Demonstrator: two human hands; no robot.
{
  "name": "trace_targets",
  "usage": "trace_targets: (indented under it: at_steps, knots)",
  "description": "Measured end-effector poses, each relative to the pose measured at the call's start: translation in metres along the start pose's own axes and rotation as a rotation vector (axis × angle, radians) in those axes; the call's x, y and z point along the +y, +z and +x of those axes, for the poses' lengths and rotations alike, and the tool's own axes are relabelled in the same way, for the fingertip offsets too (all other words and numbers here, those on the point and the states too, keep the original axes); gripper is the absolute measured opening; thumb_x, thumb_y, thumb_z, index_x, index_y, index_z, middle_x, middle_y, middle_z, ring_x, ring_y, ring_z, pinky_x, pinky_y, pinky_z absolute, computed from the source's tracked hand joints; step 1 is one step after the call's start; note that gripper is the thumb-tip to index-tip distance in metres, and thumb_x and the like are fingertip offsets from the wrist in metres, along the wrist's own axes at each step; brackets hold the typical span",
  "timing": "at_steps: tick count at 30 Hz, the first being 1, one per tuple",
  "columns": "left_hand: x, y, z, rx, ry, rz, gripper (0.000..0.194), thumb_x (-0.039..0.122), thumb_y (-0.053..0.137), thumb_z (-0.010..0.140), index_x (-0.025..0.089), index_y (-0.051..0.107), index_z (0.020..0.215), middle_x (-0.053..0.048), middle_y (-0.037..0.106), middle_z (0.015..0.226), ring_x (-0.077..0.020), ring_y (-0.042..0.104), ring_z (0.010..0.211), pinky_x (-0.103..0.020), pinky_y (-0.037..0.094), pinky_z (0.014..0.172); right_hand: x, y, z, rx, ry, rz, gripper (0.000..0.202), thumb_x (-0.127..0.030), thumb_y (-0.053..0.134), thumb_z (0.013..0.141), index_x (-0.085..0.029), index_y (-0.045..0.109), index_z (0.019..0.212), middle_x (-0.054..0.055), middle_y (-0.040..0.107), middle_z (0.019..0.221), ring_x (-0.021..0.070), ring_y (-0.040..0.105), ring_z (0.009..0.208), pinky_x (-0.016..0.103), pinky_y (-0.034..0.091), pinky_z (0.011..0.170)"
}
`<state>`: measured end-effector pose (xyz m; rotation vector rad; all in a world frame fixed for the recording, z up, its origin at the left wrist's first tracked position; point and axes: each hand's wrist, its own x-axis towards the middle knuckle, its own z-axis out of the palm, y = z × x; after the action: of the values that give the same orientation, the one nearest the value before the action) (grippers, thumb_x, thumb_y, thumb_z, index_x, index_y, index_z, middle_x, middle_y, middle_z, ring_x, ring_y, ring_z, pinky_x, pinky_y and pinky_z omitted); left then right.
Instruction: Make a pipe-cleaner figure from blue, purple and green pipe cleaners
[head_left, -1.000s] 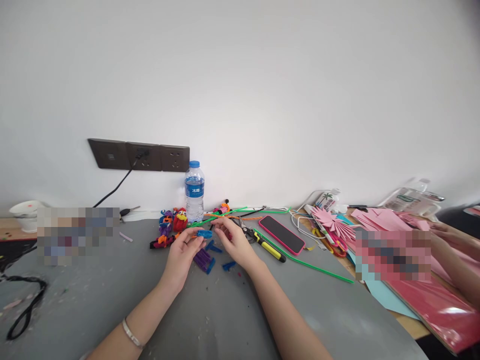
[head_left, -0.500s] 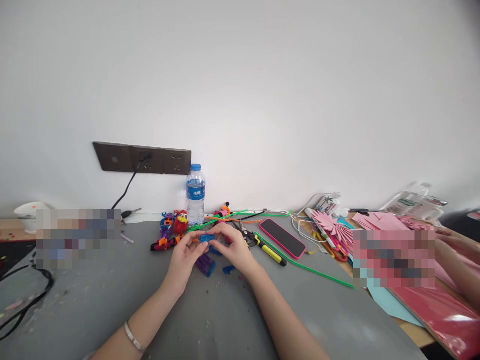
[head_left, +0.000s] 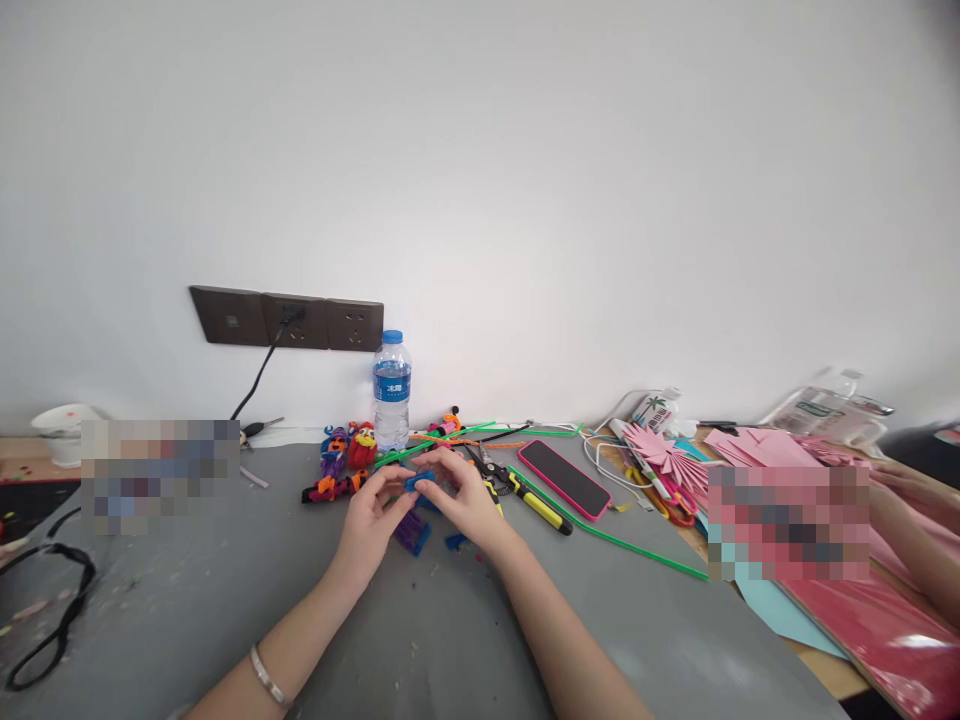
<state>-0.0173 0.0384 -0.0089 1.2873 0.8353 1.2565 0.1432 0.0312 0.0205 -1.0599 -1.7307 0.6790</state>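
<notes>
Between the fingertips of both hands is a small blue fuzzy piece (head_left: 420, 481). My left hand (head_left: 372, 515) pinches it from the left, and my right hand (head_left: 465, 500) grips its right side. Just below my hands, a purple and blue fuzzy piece (head_left: 412, 533) lies on the grey table (head_left: 420, 640), with a small blue piece (head_left: 454, 541) to its right. Behind my left hand are a purple and orange figure (head_left: 334, 452), a red figure (head_left: 362, 444) and an orange and black piece (head_left: 328, 489).
Yellow-handled pliers (head_left: 544, 508), a phone (head_left: 565, 480) and a green stem (head_left: 637, 545) lie right of my hands. A water bottle (head_left: 392, 390) stands behind. Pink papers (head_left: 757, 445) and another person's hands (head_left: 907, 500) are at far right.
The blue piece has turned between my fingertips and looks more compact. My fingers have shifted slightly around it. The black cable at the far left has moved.
</notes>
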Motion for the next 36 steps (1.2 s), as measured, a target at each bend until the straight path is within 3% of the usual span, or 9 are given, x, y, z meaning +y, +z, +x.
trace_targets:
  at_steps: [14,25,30,36]
  knots:
    - [0.0031,-0.0022,0.0016,0.021,0.024,0.046,0.025,0.038,0.071,0.075,0.020,0.065,0.091,-0.005,0.067,0.092,-0.0199,0.064,0.088,-0.031,0.055,0.078,0.0045,-0.0012,-0.0002,-0.057,0.096,0.130,0.022,-0.036,0.055,0.090,-0.019,0.062,0.102,0.004,0.065,0.089,0.0160,0.059,0.077,0.028,0.047,0.070]
    - [-0.0015,-0.0009,-0.0005,-0.019,0.046,0.054,0.023,0.033,0.069,0.076,0.019,0.066,0.094,-0.006,0.067,0.095,-0.0204,0.065,0.089,-0.032,0.055,0.079,0.0047,0.0018,-0.0015,-0.080,0.091,0.071,0.023,-0.039,0.059,0.088,-0.019,0.063,0.097,0.004,0.066,0.090,0.0160,0.059,0.077,0.028,0.048,0.071]
    - [0.0007,0.0000,-0.0017,-0.025,0.029,0.035,0.027,0.033,0.070,0.075,0.019,0.065,0.097,-0.005,0.067,0.093,-0.0205,0.065,0.087,-0.032,0.056,0.077,0.0062,0.0027,-0.0025,-0.108,0.152,0.230,0.026,-0.043,0.059,0.088,-0.019,0.061,0.098,0.004,0.064,0.090,0.0150,0.061,0.075,0.028,0.051,0.069]
    - [0.0010,-0.0016,-0.0015,-0.037,0.076,0.067,0.020,0.033,0.067,0.079,0.020,0.066,0.094,-0.005,0.066,0.092,-0.0195,0.064,0.086,-0.029,0.055,0.075,0.0082,0.0035,-0.0036,-0.186,0.158,0.345,0.030,-0.046,0.054,0.092,-0.020,0.055,0.108,0.000,0.059,0.073,0.0145,0.061,0.067,0.028,0.051,0.066]
